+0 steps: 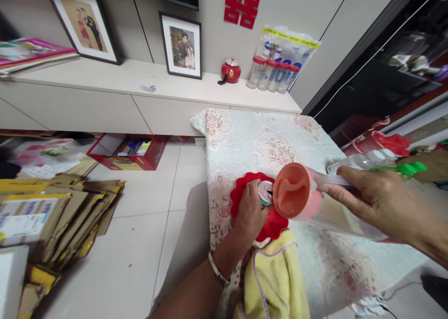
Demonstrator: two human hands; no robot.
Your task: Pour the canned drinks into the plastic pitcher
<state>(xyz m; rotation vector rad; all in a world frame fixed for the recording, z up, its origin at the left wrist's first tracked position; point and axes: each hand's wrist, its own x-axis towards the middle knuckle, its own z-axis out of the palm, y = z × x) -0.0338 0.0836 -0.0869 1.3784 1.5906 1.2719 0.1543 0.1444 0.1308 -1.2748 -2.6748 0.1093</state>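
My left hand (249,208) is wrapped around a drink can (266,193) whose opened top faces up. The can stands over a red scalloped mat (276,226). In my right hand (373,200) is the handle of a clear plastic pitcher (341,218) with an orange lid (293,191). The pitcher is tilted far over, its lid end close beside the can's opening. Pale liquid appears to lie inside the pitcher; no stream shows between the two. A yellow cloth (276,277) lies just in front of the mat.
A flowered tablecloth (245,137) covers the table. Behind it, a white cabinet (115,78) bears photo frames, a red jar (230,70) and several lidded glass jars (271,75). Clear bottles (364,160) lie at the right. Flattened cardboard (70,211) and a red box (131,153) are on the floor.
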